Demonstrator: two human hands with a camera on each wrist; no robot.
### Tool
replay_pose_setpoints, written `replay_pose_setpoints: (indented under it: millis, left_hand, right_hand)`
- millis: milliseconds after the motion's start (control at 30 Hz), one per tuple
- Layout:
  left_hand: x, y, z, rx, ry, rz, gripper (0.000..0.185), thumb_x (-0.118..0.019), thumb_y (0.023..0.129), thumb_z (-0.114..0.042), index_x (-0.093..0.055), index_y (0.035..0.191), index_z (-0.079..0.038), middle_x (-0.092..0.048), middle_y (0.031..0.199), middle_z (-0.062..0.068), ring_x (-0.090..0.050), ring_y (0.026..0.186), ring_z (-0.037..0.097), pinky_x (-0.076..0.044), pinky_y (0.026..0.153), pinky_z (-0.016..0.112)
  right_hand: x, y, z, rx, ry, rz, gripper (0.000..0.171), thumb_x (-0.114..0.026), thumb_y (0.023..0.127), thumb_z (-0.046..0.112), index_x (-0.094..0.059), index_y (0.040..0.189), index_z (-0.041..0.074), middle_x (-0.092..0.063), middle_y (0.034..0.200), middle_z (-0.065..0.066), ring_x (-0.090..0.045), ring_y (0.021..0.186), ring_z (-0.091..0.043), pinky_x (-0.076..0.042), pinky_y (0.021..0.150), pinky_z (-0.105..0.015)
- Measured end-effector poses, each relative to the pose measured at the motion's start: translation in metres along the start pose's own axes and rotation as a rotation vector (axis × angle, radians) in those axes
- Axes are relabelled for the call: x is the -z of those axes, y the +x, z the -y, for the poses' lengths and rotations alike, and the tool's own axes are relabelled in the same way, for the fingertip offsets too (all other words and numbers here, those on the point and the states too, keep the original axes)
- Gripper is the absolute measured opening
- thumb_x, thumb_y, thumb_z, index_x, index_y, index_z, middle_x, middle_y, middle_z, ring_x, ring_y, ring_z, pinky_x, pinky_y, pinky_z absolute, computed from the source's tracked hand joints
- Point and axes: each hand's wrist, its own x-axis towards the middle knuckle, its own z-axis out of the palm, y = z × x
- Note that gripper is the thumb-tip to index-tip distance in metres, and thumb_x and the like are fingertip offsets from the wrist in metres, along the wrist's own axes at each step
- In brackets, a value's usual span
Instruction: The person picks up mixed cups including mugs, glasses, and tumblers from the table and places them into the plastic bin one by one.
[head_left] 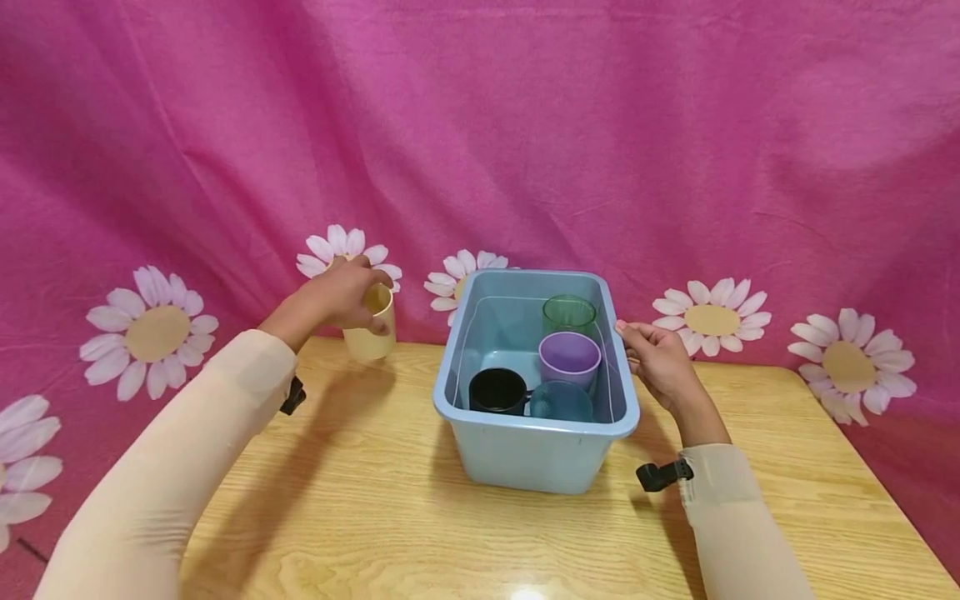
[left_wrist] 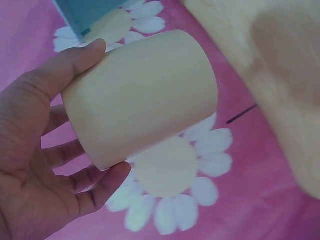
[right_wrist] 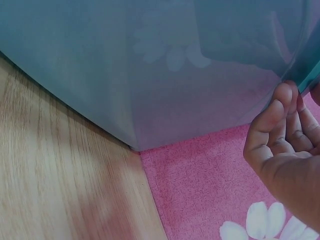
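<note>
1. Pink cloth (head_left: 525,125) printed with white daisies hangs as a backdrop behind the far edge of everything and drapes down past the sides.
2. Wood-grain table (head_left: 360,500) carries the work; its near edge runs out of the head view.
3. Pale blue plastic bin (head_left: 536,458) stands near the table's far edge, a little right of the middle, open at the top.
4. Right hand (head_left: 660,358) rests against the bin's right rim toward the far corner; the right wrist view shows its fingers (right_wrist: 280,120) loosely curled beside the bin wall, fingertips at the rim, though whether they truly grip it I cannot tell.
5. Left hand (head_left: 337,296) is raised above the table's far left part, well apart from the bin, with thumb and fingers (left_wrist: 75,60) wrapped round the cream cup (head_left: 369,329).
6. Four cups already sit inside the bin: a purple cup (head_left: 570,357) in the middle right, a green cup (head_left: 569,314) behind it toward the far wall, a black cup (head_left: 497,390) and a teal cup (head_left: 561,402) along the near wall.
7. Judging by this, most of the gathering looks done: four cups are in, and the cream cup, held tilted in the air, is the only one seen outside the bin.
</note>
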Motion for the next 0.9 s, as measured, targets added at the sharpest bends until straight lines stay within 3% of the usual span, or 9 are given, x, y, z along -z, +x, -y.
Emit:
replay_pose_setpoints:
  millis: [167, 400, 633, 900]
  left_hand:
    - [0.016, 0.001, -0.009, -0.012, -0.008, 0.000, 0.074, -0.091, 0.073, -0.036, -0.064, 0.137, -0.011, -0.053, 0.132, 0.021, -0.049, 0.110, 0.040, -0.051, 0.084, 0.052]
    - [0.032, 0.003, -0.016, -0.077, 0.027, -0.018, 0.070, -0.092, 0.071, -0.036, -0.067, 0.131, -0.009, -0.055, 0.130, 0.020, -0.049, 0.113, 0.041, -0.051, 0.086, 0.052]
    - [0.048, 0.003, -0.025, -0.091, 0.026, 0.016, 0.071, -0.092, 0.073, -0.036, -0.065, 0.133, -0.009, -0.054, 0.128, 0.017, -0.049, 0.112, 0.039, -0.052, 0.086, 0.050]
    - [0.066, 0.004, -0.044, -0.163, 0.050, 0.015, 0.068, -0.092, 0.073, -0.037, -0.066, 0.131, -0.014, -0.053, 0.126, 0.012, -0.046, 0.111, 0.034, -0.053, 0.080, 0.046]
  right_hand:
    - [-0.001, 0.000, 0.002, 0.003, 0.001, 0.003, 0.020, -0.064, 0.102, 0.022, -0.077, 0.089, 0.014, -0.072, 0.080, 0.002, -0.070, 0.075, -0.009, -0.060, 0.072, -0.025]
    - [-0.001, -0.001, 0.002, -0.005, 0.002, 0.001, 0.020, -0.065, 0.102, 0.022, -0.077, 0.088, 0.015, -0.072, 0.079, 0.002, -0.069, 0.075, -0.008, -0.060, 0.071, -0.024]
    - [-0.001, -0.001, 0.000, -0.003, 0.009, 0.004, 0.020, -0.064, 0.102, 0.022, -0.078, 0.089, 0.014, -0.072, 0.079, 0.002, -0.069, 0.074, -0.008, -0.060, 0.071, -0.024]
    - [0.002, -0.001, -0.001, 0.006, 0.020, 0.012, 0.021, -0.062, 0.103, 0.019, -0.077, 0.088, 0.015, -0.072, 0.079, 0.002, -0.069, 0.074, -0.008, -0.060, 0.069, -0.025]
